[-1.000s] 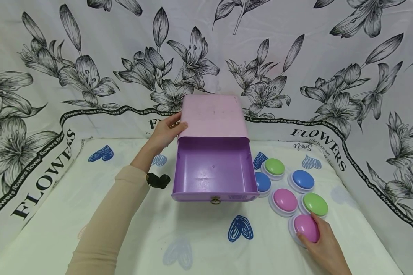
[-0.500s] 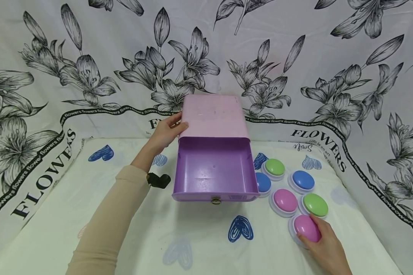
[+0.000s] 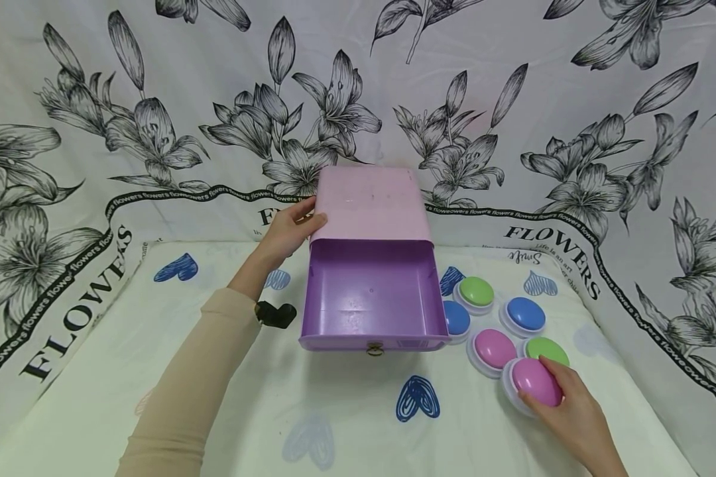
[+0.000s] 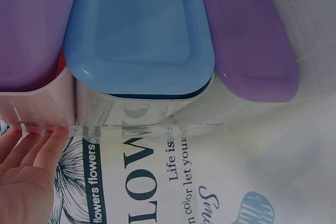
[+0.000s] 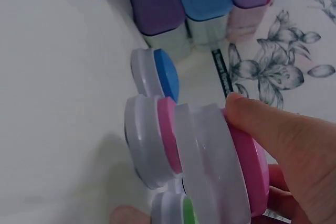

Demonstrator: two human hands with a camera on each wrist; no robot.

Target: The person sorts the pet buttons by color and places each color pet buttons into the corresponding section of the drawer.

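In the head view my left hand (image 3: 289, 232) rests against the left side of a pink drawer unit (image 3: 372, 202), whose top purple drawer (image 3: 370, 291) is pulled out and bare inside. The left wrist view has straight fingers (image 4: 50, 150) touching its pink side. My right hand (image 3: 579, 411) pinches a buzzer button with a pink dome (image 3: 536, 383) and white base, tilted and raised off the cloth. Thumb and fingers hold it by the dome in the right wrist view. Beside it stand another pink button (image 3: 495, 348) and a green one (image 3: 547, 351), partly covered.
Farther back are two blue buttons (image 3: 526, 313) and another green button (image 3: 476, 291). Below the top drawer, a blue drawer (image 4: 142, 35) and a purple drawer (image 4: 252, 40) are shut. A flower-printed cloth (image 3: 155, 99) forms the backdrop.
The pink button has come up off the cloth and tilted, with my right hand rising slightly along with it. My left hand and the drawer unit stay in place.
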